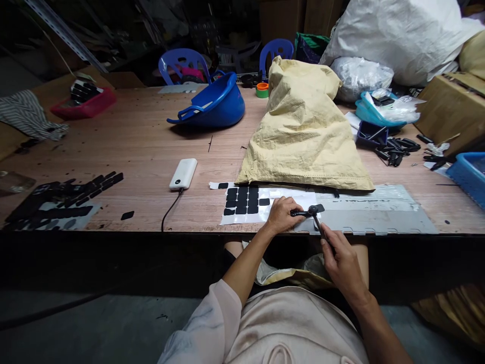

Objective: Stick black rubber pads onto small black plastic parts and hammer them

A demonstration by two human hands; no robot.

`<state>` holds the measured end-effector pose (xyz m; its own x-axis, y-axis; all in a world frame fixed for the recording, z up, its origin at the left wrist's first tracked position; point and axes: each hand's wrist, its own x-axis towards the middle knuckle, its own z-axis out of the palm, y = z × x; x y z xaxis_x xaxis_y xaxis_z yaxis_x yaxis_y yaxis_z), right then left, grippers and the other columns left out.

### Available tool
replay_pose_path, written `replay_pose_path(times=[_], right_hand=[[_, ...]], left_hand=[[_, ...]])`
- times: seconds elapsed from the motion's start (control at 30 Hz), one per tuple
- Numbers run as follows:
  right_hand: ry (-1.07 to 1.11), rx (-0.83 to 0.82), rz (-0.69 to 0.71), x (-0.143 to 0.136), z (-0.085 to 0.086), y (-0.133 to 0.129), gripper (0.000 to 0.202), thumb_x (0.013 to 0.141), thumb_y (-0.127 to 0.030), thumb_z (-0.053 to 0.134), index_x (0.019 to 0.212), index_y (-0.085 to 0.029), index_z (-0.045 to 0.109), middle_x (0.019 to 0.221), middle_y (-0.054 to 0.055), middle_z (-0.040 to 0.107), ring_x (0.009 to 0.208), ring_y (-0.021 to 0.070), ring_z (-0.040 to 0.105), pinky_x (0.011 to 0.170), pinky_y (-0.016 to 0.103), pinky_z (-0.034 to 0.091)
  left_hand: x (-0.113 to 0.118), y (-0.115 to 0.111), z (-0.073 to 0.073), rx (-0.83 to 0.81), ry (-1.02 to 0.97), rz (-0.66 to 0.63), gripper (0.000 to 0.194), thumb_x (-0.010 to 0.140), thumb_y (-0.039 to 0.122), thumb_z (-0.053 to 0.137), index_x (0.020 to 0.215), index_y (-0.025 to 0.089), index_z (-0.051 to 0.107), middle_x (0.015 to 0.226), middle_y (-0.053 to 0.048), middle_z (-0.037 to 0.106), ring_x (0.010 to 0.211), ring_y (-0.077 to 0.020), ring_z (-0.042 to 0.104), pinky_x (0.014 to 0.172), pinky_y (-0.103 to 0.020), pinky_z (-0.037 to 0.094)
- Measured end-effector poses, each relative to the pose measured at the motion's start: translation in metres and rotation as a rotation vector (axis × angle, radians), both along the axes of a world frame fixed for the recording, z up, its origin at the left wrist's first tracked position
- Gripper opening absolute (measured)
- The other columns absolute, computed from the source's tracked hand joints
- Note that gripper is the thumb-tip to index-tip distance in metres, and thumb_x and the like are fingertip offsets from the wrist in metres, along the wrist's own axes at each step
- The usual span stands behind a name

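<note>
Near the table's front edge, my left hand (282,213) pinches a small narrow black part (299,213). My right hand (343,255) is closed around a slim tool with a metal shaft (317,225) and a round dark head, whose exact kind I cannot make out. The tool's head meets the end of the black part, and a flat black piece (320,208) shows just beyond it. Left of my left hand lies a white backing sheet (265,217) bearing rows of rounded black pads (242,199). Beneath the tool is a grey plate (371,217).
A large yellowish cloth sack (306,131) stands behind my hands. Left of it are a tilted blue basin (215,106) and a white power bank (184,173) with a cable. Loose black parts (397,149) lie at right, near a blue bin (470,174).
</note>
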<state>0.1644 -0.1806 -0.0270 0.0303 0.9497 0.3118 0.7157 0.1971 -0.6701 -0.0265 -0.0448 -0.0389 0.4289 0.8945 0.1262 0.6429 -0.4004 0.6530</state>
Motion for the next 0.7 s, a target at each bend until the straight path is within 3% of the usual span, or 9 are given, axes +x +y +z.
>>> replay_pose_path(times=[0.1,0.23,0.33,0.43,0.7], right_hand=[[-0.001,0.027,-0.080,0.007,0.006,0.002,0.043,0.103,-0.033,0.050,0.141,-0.022,0.066,0.116,0.011,0.073,0.105,0.0217,0.070,0.091,0.035,0.059],[-0.090,0.003,-0.290,0.031,0.015,0.007,0.046,0.101,-0.036,0.049,0.141,-0.020,0.066,0.111,0.011,0.070,0.101,0.0232,0.066,0.092,0.037,0.056],[-0.203,-0.093,-0.492,0.055,0.016,0.012,0.050,0.097,-0.033,0.048,0.141,-0.020,0.067,0.112,0.012,0.066,0.100,0.0249,0.062,0.090,0.039,0.053],[-0.292,-0.238,-0.661,0.075,0.015,0.016,0.052,0.095,-0.034,0.049,0.141,-0.021,0.069,0.115,0.013,0.061,0.088,0.0236,0.059,0.077,0.038,0.051],[-0.298,-0.369,-0.735,0.081,0.015,0.022,0.050,0.098,-0.036,0.050,0.143,-0.028,0.070,0.114,0.012,0.058,0.073,0.0166,0.054,0.067,0.034,0.047]], left_hand=[[0.000,-0.001,0.001,0.000,-0.003,0.002,0.015,0.080,0.031,0.089,0.093,0.026,0.082,0.093,-0.002,0.073,0.096,-0.0232,0.063,0.097,-0.040,0.046],[0.001,-0.002,0.002,0.005,0.005,0.012,0.015,0.080,0.029,0.088,0.093,0.025,0.082,0.092,-0.002,0.073,0.096,-0.0231,0.063,0.096,-0.039,0.046],[0.001,-0.002,0.003,0.014,0.012,0.014,0.015,0.079,0.029,0.087,0.092,0.026,0.082,0.092,-0.002,0.072,0.095,-0.0234,0.063,0.095,-0.039,0.046],[0.001,-0.003,0.002,0.015,0.023,0.013,0.015,0.079,0.030,0.087,0.092,0.026,0.082,0.092,-0.002,0.072,0.095,-0.0238,0.063,0.094,-0.039,0.047],[-0.001,-0.002,0.004,0.008,0.019,-0.017,0.016,0.078,0.031,0.089,0.093,0.026,0.083,0.093,-0.003,0.072,0.094,-0.0232,0.062,0.095,-0.040,0.046]])
